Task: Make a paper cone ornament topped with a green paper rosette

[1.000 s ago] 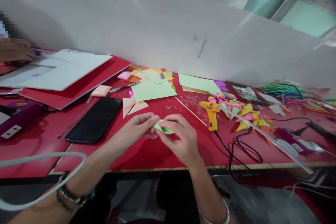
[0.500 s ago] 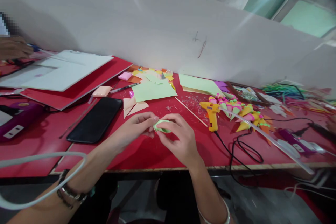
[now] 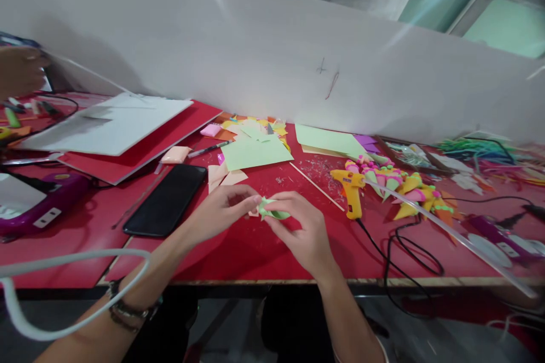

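Note:
A small piece of folded green paper [image 3: 276, 214] is between my two hands, above the red table [image 3: 238, 255]. My right hand [image 3: 300, 227] has its fingers wrapped round the piece. The thumb and fingers of my left hand [image 3: 232, 207] are pinched together at the left end of the piece, where its edge looks jagged. A small pale pink bit [image 3: 254, 212] shows just below my left fingertips. Behind my hands lie a light green sheet [image 3: 255, 153] and cut pink paper [image 3: 227, 177].
A black phone [image 3: 168, 201] lies left of my hands. To the right are a wooden stick [image 3: 317, 186], a yellow glue gun [image 3: 352, 195] with a black cord, and several coloured paper cones [image 3: 409, 195]. Another person's hand [image 3: 21, 72] is at far left.
My left fingers have drawn back slightly from the green piece, uncovering its jagged end and the pink bit. The other person's hand is raised higher. The view has shifted slightly.

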